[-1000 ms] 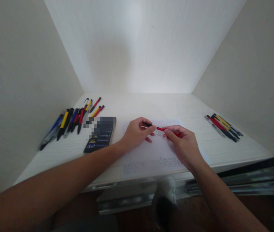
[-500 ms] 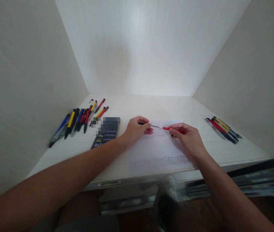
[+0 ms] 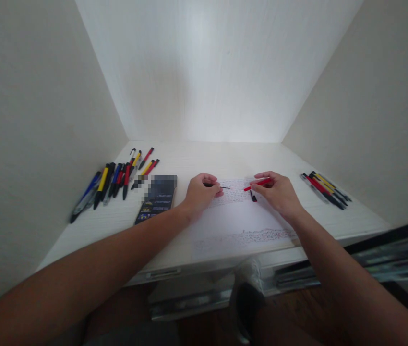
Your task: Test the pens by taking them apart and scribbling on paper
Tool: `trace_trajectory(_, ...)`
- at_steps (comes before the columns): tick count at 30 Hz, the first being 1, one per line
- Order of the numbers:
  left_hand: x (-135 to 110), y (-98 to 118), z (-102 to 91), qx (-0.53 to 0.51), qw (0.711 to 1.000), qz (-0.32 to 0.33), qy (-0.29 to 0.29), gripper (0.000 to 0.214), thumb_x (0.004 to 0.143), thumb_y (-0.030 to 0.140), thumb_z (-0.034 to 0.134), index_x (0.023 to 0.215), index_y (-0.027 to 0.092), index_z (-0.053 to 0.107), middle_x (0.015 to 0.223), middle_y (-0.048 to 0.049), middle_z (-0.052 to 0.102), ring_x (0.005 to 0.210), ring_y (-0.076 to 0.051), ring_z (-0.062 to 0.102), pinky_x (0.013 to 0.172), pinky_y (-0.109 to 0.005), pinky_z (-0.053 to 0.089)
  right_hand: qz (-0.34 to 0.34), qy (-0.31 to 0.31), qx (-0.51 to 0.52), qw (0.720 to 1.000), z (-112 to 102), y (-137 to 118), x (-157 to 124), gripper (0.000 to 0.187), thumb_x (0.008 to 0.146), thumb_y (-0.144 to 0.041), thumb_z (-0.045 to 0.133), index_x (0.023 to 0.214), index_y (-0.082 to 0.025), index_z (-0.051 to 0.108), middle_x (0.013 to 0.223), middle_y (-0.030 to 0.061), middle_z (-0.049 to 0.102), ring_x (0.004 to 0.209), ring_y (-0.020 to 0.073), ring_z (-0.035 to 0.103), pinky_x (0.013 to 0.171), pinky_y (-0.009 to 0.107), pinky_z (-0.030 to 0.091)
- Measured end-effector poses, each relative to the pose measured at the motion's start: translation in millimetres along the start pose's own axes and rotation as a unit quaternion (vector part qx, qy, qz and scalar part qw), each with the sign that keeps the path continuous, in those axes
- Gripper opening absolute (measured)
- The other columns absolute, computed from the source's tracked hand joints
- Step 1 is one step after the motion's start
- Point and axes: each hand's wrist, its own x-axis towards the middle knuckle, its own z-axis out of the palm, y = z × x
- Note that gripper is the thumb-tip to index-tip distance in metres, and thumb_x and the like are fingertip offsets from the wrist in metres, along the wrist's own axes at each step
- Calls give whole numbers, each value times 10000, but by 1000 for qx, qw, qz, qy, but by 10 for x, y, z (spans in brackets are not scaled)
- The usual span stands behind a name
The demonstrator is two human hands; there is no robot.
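My left hand (image 3: 201, 193) pinches a black pen tip section (image 3: 208, 184), its thin refill (image 3: 225, 187) pointing right. Opposite it, over the paper, my right hand (image 3: 279, 193) holds a red pen barrel (image 3: 262, 182) between thumb and fingers, tilted with its lower end toward the left. The refill and the barrel are apart. Just under my right fingers is a small black pen piece (image 3: 253, 196), seemingly on the paper. Lines of handwriting cover the top and bottom of the white paper (image 3: 231, 220) beneath both hands.
Left of my left hand lies a dark phone (image 3: 160, 198), partly pixelated. Several mixed-colour pens (image 3: 112, 181) are spread along the left wall. More pens (image 3: 326, 190) lie together at the right. White walls (image 3: 204, 86) enclose the desk on three sides.
My right hand has turned the red barrel to a steeper tilt, and its end sits slightly farther from the refill. The black piece below my fingers shows more fully. The view has shifted slightly.
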Motion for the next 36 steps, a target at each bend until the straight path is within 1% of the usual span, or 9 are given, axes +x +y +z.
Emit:
trace_trajectory(8,14,-41,-3,-14,1000,-5,-7,203,770,-86,649,836,102,609,854,-60,643,657,-99,630,665,-255,573,19,44,75,996,-25,15,27,456,808,-359,712,1211,-166,620,804,90,741,733,222,679,702,378,527)
trace_trajectory(13,-29,6,8,-30,999,12,-9,194,779,-78,658,808,106,600,853,-57,645,697,-106,636,706,-260,576,-1,146,173,974,-22,-85,5,192,890,-306,568,1057,-216,600,719,27,640,644,168,628,590,317,494)
trace_trajectory(15,-66,51,21,-26,999,27,-9,192,778,-68,674,792,110,602,853,-57,652,704,-107,634,733,-267,577,31,120,223,967,1,-180,-53,104,878,-272,551,969,-233,583,617,-29,520,500,125,511,461,270,381)
trace_trajectory(18,-121,113,36,-21,999,46,-15,194,777,-58,698,785,115,609,866,-57,665,730,-108,641,767,-267,574,116,-20,264,957,70,-368,-192,109,841,-319,627,872,-218,602,561,-54,420,417,81,311,399,252,177)
trace_trajectory(20,-146,135,37,-21,998,50,-30,186,787,-45,705,795,116,611,869,-57,675,739,-109,650,781,-269,573,133,-109,253,952,132,-482,-286,231,835,-423,673,797,-203,615,601,-28,459,448,76,306,408,254,155)
trace_trajectory(22,-158,141,29,-21,997,47,-54,175,799,-20,713,820,121,611,866,-57,689,738,-117,661,798,-285,573,133,-155,251,946,193,-564,-352,290,824,-466,698,752,-195,624,611,-20,462,465,74,298,412,254,149)
trace_trajectory(26,-155,128,17,-28,996,31,-81,168,822,28,720,892,127,604,898,-72,721,770,-138,688,829,-305,571,176,-162,326,915,270,-639,-383,230,770,-410,738,804,-204,643,556,-51,398,454,75,199,401,261,88)
trace_trajectory(30,-115,70,25,-36,994,21,-102,132,875,39,658,958,115,589,932,-83,713,798,-128,689,813,-283,575,187,-146,378,895,304,-663,-374,266,745,-413,761,839,-210,617,740,4,599,462,63,194,393,256,91)
trace_trajectory(36,-32,-30,21,-3,991,61,-119,180,871,-21,591,987,114,617,1010,-86,684,789,-112,667,748,-265,583,203,-83,402,889,391,-654,-369,247,749,-349,766,846,-203,592,907,50,676,455,46,240,402,253,91)
